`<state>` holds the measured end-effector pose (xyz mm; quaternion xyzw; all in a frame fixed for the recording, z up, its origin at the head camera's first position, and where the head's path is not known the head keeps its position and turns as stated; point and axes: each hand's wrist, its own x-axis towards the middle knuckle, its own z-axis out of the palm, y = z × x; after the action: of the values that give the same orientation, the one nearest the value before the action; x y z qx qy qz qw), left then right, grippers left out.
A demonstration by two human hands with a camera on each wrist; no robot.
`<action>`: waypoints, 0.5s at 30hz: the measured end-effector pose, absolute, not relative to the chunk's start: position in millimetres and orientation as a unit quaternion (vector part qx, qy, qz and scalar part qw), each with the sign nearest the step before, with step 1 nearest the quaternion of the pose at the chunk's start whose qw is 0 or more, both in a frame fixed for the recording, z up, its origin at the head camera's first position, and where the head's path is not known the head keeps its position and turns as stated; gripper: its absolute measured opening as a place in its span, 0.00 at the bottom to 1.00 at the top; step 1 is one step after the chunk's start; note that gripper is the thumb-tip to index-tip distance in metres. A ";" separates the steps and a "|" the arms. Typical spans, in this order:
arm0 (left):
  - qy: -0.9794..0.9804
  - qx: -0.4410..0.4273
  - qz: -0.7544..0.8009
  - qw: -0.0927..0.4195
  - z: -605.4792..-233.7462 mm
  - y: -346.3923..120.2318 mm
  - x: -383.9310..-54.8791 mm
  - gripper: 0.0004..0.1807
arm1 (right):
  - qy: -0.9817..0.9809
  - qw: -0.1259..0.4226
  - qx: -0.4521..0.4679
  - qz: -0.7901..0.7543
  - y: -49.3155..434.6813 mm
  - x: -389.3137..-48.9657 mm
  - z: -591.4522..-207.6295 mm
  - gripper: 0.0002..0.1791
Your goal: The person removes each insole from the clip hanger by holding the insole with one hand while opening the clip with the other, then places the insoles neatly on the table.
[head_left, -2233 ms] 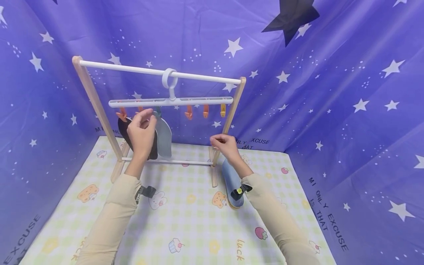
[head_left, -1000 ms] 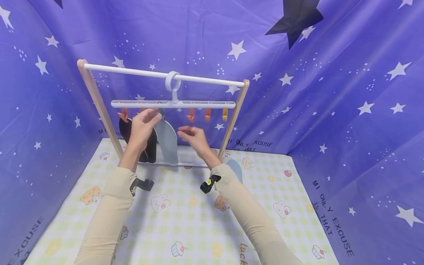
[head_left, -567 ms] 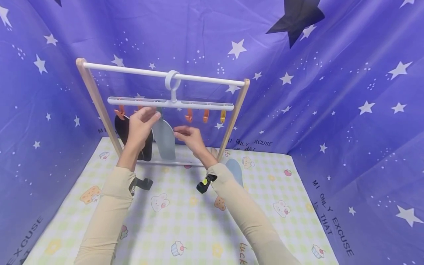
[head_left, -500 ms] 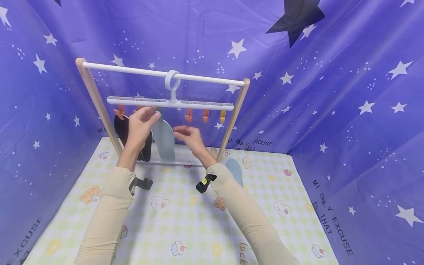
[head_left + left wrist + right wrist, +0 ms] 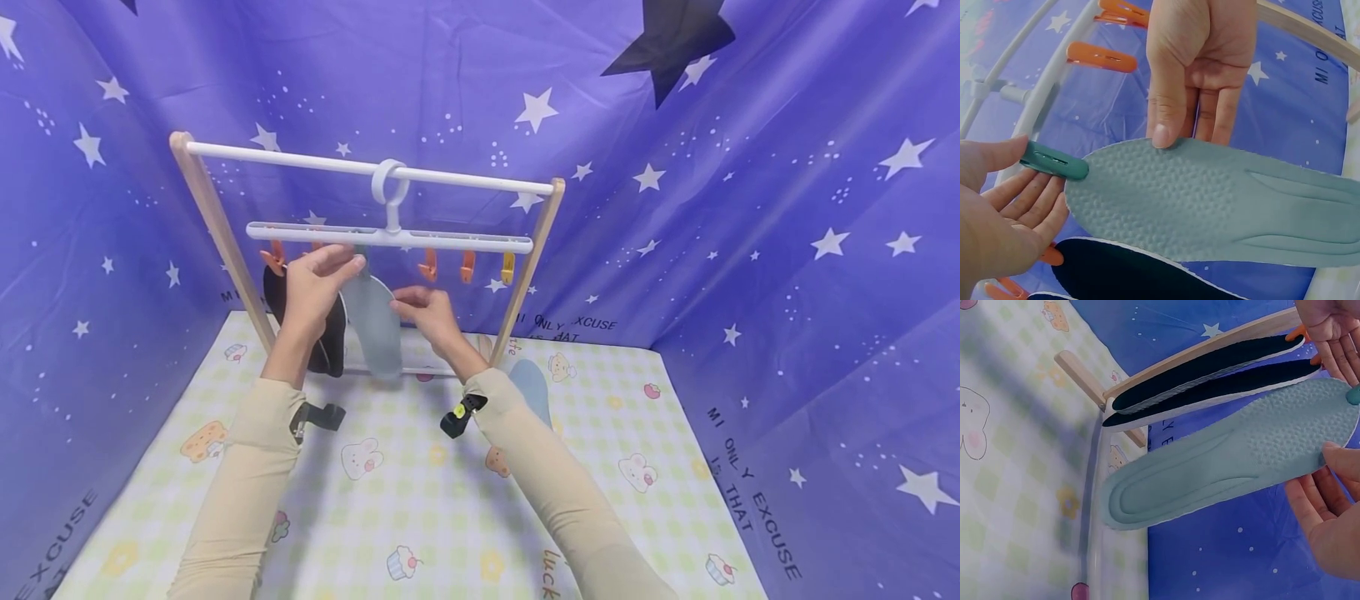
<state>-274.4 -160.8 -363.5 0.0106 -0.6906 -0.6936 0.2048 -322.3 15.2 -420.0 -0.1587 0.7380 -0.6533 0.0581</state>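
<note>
A grey-green insole (image 5: 372, 325) with a bumpy, textured toe part hangs from a green clip (image 5: 1054, 161) under the white hanger (image 5: 450, 241). My left hand (image 5: 315, 287) pinches the end of that clip, thumb on one side and fingers on the other. At the insole's right edge my right hand (image 5: 431, 312) holds it between thumb and fingers, as the right wrist view shows. Beside it, partly behind my left hand, hang two black insoles (image 5: 1210, 372) on orange clips (image 5: 274, 257). Another blue-grey insole (image 5: 531, 385) lies on the table, partly covered by my right sleeve.
The hanger hooks over the white top rod of a wooden-legged rack (image 5: 517, 275). Two orange clips (image 5: 429, 265) and a yellow clip (image 5: 507, 268) hang from its right half. A checked cloth (image 5: 450, 525) covers the table. A purple star-printed curtain (image 5: 750, 208) stands around it.
My right hand has moved left from beside the rack's right leg to the hanging insole's edge and now holds it. The left hand stays at the clip. The hanger sways slightly.
</note>
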 end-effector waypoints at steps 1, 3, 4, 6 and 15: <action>-0.691 0.012 -0.694 0.202 -363.3 -161.0 -274.4 0.23 | 0.736 0.061 -0.159 -0.655 15.3 -322.1 -420.0 0.14; -0.692 0.014 -0.694 0.196 -362.9 -161.2 -274.4 0.24 | 0.733 0.064 -0.159 -0.658 15.8 -322.0 -420.0 0.14; -0.693 0.015 -0.694 0.195 -362.5 -161.2 -274.2 0.24 | 0.733 0.065 -0.159 -0.659 16.1 -322.0 -420.0 0.14; -0.692 0.016 -0.696 0.192 -362.2 -160.7 -274.0 0.24 | 0.730 0.068 -0.158 -0.661 16.4 -321.8 -419.6 0.14; -0.689 0.037 -0.698 0.193 -359.8 -157.8 -272.9 0.23 | 0.728 0.086 -0.145 -0.664 18.8 -320.9 -416.9 0.13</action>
<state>-272.9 -157.8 -359.8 0.0372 -0.6887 -0.6980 0.1925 -320.9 18.8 -416.9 -0.1453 0.7281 -0.6644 0.0855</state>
